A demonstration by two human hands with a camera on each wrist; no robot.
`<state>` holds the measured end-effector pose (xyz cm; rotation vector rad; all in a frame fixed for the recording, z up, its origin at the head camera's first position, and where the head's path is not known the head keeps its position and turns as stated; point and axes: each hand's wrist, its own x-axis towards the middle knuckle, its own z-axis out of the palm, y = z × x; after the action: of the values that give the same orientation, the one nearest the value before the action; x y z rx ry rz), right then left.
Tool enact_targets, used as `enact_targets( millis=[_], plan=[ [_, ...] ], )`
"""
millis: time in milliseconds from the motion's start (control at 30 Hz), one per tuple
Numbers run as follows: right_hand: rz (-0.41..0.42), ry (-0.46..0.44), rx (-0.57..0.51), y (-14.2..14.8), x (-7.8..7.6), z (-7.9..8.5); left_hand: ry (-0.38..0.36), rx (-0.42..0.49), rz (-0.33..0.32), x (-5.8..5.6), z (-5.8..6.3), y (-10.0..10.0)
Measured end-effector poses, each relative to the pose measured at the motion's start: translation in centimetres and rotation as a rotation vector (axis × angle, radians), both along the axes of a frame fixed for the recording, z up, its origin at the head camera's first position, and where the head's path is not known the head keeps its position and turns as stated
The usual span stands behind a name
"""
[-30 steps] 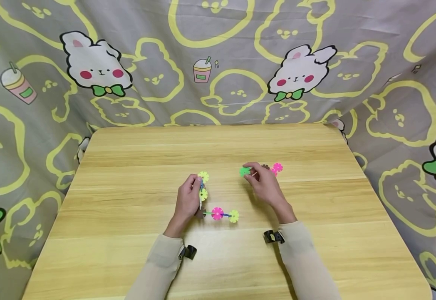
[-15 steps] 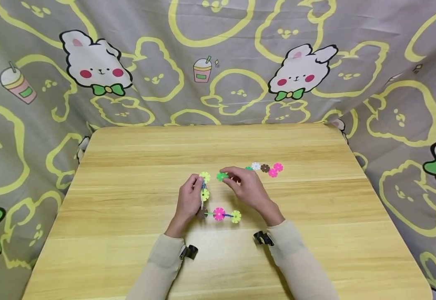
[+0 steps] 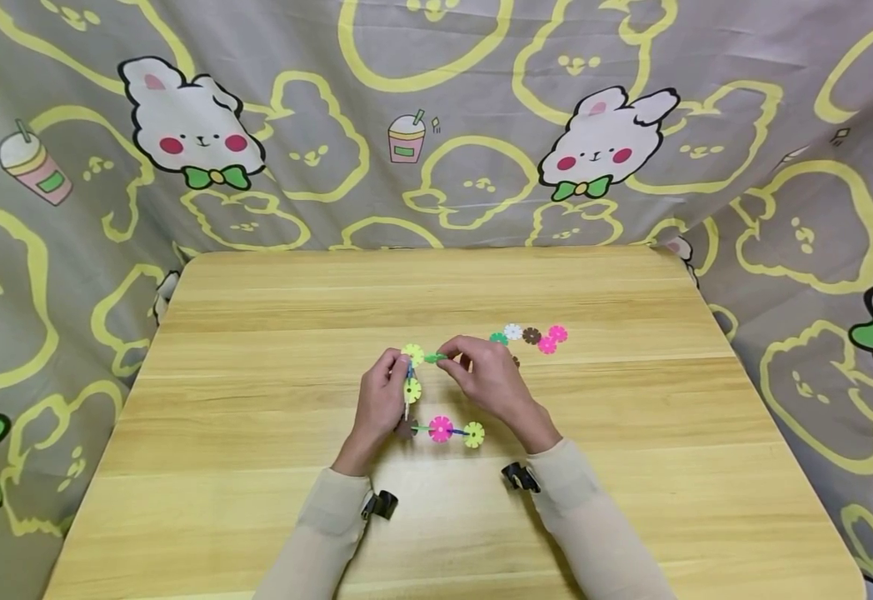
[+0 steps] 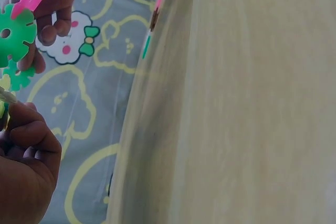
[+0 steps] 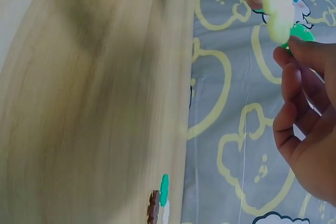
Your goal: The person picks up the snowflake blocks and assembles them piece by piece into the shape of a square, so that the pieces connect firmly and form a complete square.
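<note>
My left hand (image 3: pixel 382 392) grips a chain of slotted plastic flower discs. Its top yellow disc (image 3: pixel 413 355) stands just past the thumb, with blue, yellow and white pieces below, partly hidden by the fingers. From a brown disc (image 3: pixel 408 427) at the bottom, the chain runs right through a pink disc (image 3: pixel 440 429) to a yellow end disc (image 3: pixel 474 434). Between thumb and forefinger, my right hand (image 3: pixel 491 379) pinches a green disc (image 3: pixel 433 357), edge-on at the top yellow disc's rim. In the right wrist view, the green disc (image 5: pixel 302 32) shows behind a pale yellow disc (image 5: pixel 278 9).
Loose discs lie on the wooden table (image 3: pixel 256 333) beyond my right hand: a green one (image 3: pixel 499 338), a white one (image 3: pixel 512 332), a brown one (image 3: pixel 531 336) and two pink ones (image 3: pixel 558 333). Another brown disc (image 3: pixel 515 362) peeks out behind that hand. A patterned curtain (image 3: pixel 474 108) surrounds the table.
My right hand has carried the green disc left from beside the loose discs to the chain's top yellow disc, and turned it edge-on. The left hand has barely moved.
</note>
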<state>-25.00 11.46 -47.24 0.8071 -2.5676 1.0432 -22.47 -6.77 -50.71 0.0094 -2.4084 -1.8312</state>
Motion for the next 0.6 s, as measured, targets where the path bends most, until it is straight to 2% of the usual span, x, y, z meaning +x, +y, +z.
enact_targets(
  millis=[200, 400, 600],
  plan=[
    [-0.024, 0.039, 0.012, -0.12, 0.03, -0.11, -0.004, -0.018, 0.0, 0.07, 0.04, 0.04],
    [-0.005, 0.044, -0.002, -0.22, -0.02, -0.44, -0.004, -0.037, -0.005, 0.01, 0.13, 0.12],
    [-0.002, 0.126, -0.041, -0.67, -0.07, -0.95, -0.04, -0.037, 0.001, 0.04, 0.21, 0.35]
  ],
)
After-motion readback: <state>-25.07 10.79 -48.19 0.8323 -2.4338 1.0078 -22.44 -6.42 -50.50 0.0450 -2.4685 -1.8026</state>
